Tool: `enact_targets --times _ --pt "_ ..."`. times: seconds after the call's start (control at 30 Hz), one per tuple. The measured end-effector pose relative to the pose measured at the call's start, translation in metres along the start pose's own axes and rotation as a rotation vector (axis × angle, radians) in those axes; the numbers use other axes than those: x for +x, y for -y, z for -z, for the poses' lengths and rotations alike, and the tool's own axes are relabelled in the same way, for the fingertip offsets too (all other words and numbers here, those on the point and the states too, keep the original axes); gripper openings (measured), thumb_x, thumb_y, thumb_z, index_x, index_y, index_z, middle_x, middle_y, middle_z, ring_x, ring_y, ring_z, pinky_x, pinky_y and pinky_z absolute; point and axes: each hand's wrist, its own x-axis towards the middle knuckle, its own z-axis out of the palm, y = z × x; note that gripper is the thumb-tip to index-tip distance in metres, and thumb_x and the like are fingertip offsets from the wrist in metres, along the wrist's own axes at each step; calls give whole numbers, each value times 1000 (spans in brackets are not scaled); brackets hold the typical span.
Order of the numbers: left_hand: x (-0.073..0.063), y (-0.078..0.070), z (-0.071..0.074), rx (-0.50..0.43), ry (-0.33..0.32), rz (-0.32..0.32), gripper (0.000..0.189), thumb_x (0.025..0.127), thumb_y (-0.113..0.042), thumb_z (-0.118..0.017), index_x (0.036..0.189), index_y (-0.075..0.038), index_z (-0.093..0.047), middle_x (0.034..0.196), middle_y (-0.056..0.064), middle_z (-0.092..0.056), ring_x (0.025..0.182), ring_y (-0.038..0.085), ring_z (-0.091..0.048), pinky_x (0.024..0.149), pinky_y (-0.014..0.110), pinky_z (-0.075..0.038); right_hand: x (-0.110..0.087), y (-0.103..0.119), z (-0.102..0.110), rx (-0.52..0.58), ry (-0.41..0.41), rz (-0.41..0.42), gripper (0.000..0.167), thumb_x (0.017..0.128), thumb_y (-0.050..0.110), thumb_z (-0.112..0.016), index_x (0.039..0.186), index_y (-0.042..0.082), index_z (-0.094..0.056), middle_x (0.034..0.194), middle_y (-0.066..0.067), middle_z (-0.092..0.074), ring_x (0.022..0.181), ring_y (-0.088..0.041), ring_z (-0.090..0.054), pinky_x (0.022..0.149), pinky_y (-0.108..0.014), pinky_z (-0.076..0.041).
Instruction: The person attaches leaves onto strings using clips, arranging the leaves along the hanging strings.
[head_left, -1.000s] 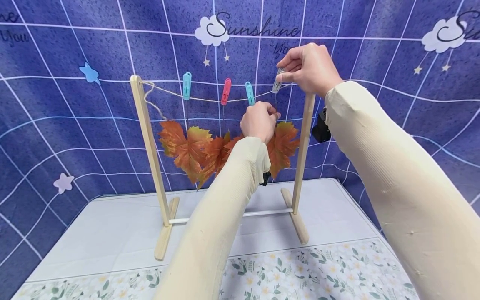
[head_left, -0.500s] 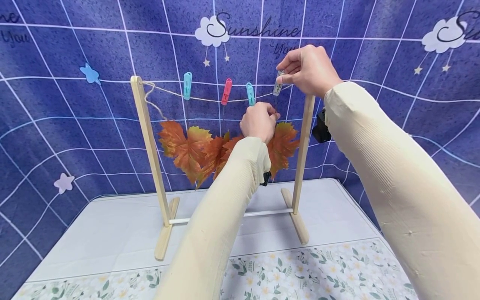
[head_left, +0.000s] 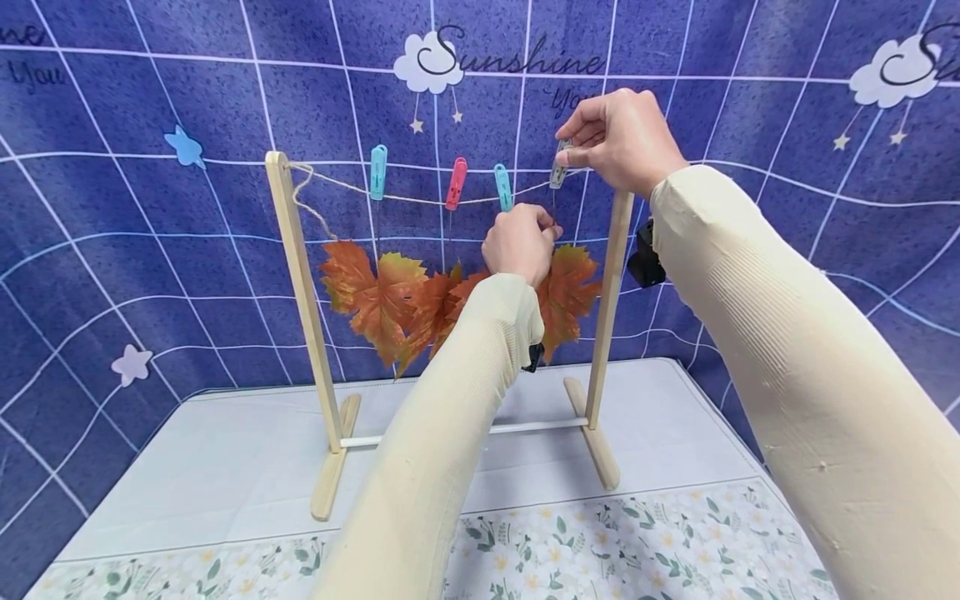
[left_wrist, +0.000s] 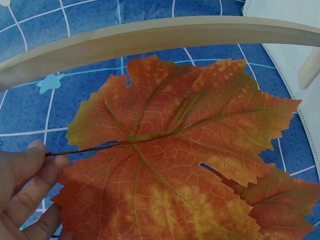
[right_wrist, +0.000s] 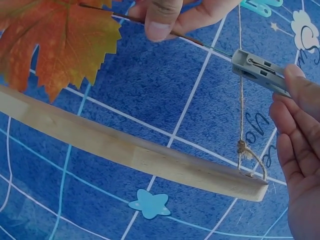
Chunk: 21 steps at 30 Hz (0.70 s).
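In the head view my right hand (head_left: pixel 628 140) pinches a grey clothespin (right_wrist: pixel 259 71) by its handle end, between thumb and fingers. The clothespin's front end is at the twine (right_wrist: pixel 242 112), and the thin stem tip of an orange artificial maple leaf (left_wrist: pixel 165 170) reaches that end. Whether the clip bites on the stem cannot be made out. Lower down, my left hand (head_left: pixel 519 243) pinches the leaf's dark stem (left_wrist: pixel 85 149) between thumb and fingers. The leaf hangs just below the left hand, partly hidden by the forearm in the head view.
Two turquoise clothespins (head_left: pixel 378 172) and a red one (head_left: pixel 456 183) sit on the twine, with more orange leaves (head_left: pixel 375 296) hanging below. A wooden stand (head_left: pixel 306 308) holds the twine between its posts. Behind it hangs a blue patterned curtain (head_left: pixel 225 217); a floral cloth (head_left: pixel 585 542) lies in front.
Both hands keep their grips at almost the same places. The grey clothespin shifts only slightly, and the whole head view moves a little to the right.
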Motion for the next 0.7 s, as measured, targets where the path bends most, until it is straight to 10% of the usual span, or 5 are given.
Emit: enact_targets --times 0.7 --pt "0 2 2 -2 9 -1 14 99 -35 -67 103 -27 -79 103 -8 -74 98 19 -68 88 41 -52 0 -3 2 50 52 -31 34 90 26 -80 118 7 -75 113 -9 -75 98 -15 -69 93 -35 -51"
